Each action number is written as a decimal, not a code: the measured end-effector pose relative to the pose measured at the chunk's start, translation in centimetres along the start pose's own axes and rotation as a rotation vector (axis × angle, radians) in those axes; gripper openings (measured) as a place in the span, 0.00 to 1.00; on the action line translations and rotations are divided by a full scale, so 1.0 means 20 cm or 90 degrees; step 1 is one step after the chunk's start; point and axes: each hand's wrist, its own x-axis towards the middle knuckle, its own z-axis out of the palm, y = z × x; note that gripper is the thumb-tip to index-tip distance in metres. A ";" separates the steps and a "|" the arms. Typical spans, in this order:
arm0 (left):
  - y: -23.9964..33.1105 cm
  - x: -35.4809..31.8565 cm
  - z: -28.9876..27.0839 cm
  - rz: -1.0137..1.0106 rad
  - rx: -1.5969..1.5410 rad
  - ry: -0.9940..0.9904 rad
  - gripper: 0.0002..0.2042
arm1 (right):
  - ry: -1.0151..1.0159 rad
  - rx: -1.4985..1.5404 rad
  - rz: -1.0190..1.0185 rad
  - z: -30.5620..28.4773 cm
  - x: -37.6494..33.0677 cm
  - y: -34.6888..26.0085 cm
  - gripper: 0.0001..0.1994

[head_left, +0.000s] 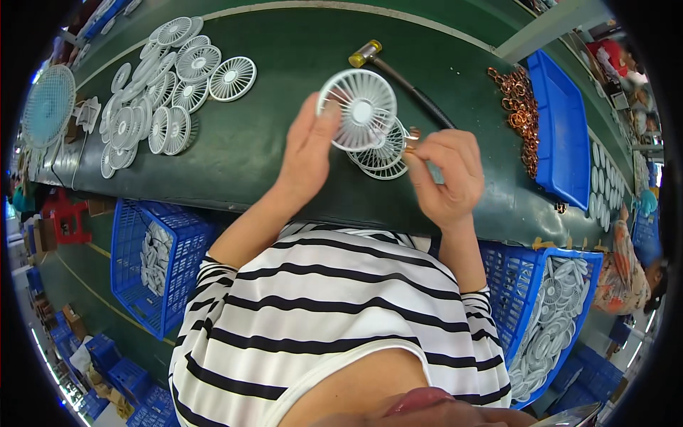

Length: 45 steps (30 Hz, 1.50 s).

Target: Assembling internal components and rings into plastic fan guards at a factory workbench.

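My left hand (306, 156) grips a round white fan grille (362, 112) by its left edge, thumb over the rim, and holds it up over the green table (284, 43). A few more white grilles (384, 165) lie stacked on the tabletop below it, partly hidden. To the right of the raised grille, my right hand (452, 176) has thumb and forefinger pinched on a small copper-coloured ring (413, 136). The ring is close to the grille's lower right edge; whether they touch I cannot tell. Beyond both hands lies a mallet (367, 53) with a yellow-ended head and black handle.
Many white grilles (198, 62) are heaped at the table's left. Copper-coloured rings (523, 114) lie heaped beside a blue tray (562, 135) on the right. Blue baskets (135, 235) of white parts stand below the near edge on both sides. A person (620, 277) is at the far right.
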 end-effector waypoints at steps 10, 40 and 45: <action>-0.07 -0.05 0.14 0.037 0.108 -0.034 0.20 | -0.085 -0.109 0.140 0.18 0.02 0.00 0.03; -0.06 -0.06 -0.29 0.283 0.423 0.241 0.19 | 0.011 -0.266 0.507 -0.34 -0.28 0.48 0.15; -0.09 -0.09 -0.37 0.205 0.709 0.034 0.22 | -0.026 -0.516 0.485 -0.48 -0.22 0.72 0.15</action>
